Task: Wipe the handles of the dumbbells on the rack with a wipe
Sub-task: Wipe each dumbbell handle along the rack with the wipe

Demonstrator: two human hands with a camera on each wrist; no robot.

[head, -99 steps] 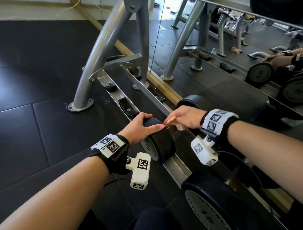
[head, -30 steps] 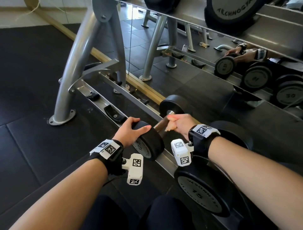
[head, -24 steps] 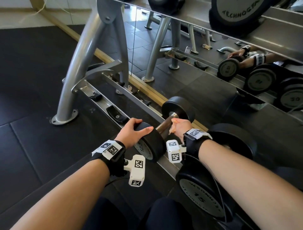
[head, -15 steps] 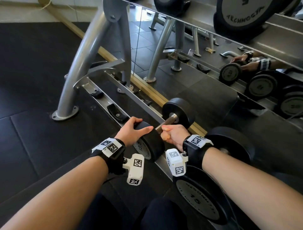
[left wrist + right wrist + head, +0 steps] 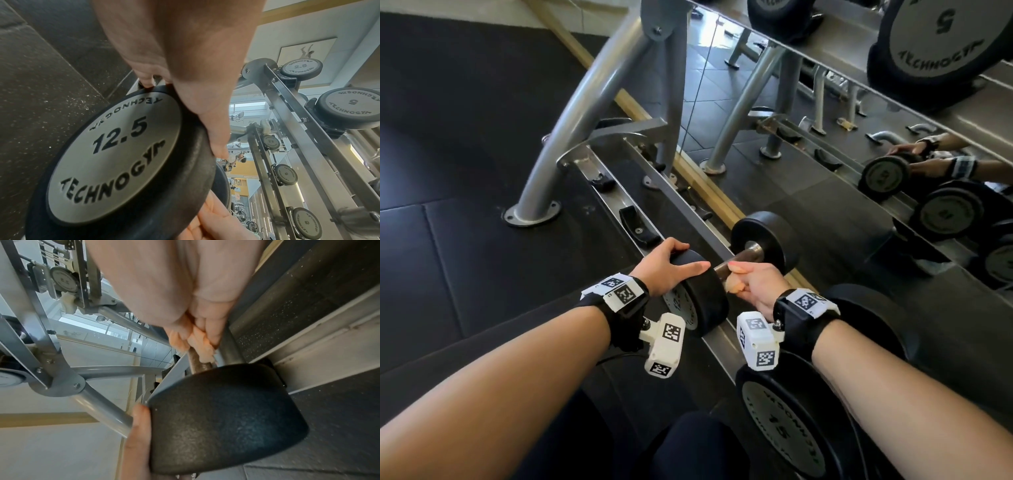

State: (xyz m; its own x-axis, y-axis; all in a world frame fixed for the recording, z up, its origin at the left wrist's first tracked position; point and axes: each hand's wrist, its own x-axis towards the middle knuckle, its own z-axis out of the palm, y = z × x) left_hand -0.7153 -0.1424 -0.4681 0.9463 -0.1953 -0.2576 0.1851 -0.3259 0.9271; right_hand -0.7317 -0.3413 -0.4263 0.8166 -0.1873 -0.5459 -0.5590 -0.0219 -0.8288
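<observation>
A black 12.5 dumbbell point(image 5: 702, 301) lies across the rack's bottom rails point(image 5: 674, 198). My left hand point(image 5: 688, 258) grips the rim of its near head point(image 5: 115, 154), fingers over the far side and thumb point(image 5: 218, 142) along the top. Between the two heads, my right hand point(image 5: 744, 275) is fisted round the brown metal handle point(image 5: 739, 257) with a crumpled pale wipe point(image 5: 202, 345) pressed against it. The fist sits close to the near head, so the handle's far stretch up to the far head point(image 5: 760, 240) shows bare.
A bigger dumbbell marked 15 point(image 5: 784, 428) lies right beside it, under my right forearm. Empty black cradles point(image 5: 637, 228) line the rail to the left. A grey rack leg point(image 5: 571, 120) rises from the rubber floor; a mirror point(image 5: 893, 192) backs the rack. A 5 dumbbell point(image 5: 935, 37) sits on the upper shelf.
My right hand has slid with the wipe along the handle from near the far head toward the near head, turning into an upright fist. The left hand has kept its grip.
</observation>
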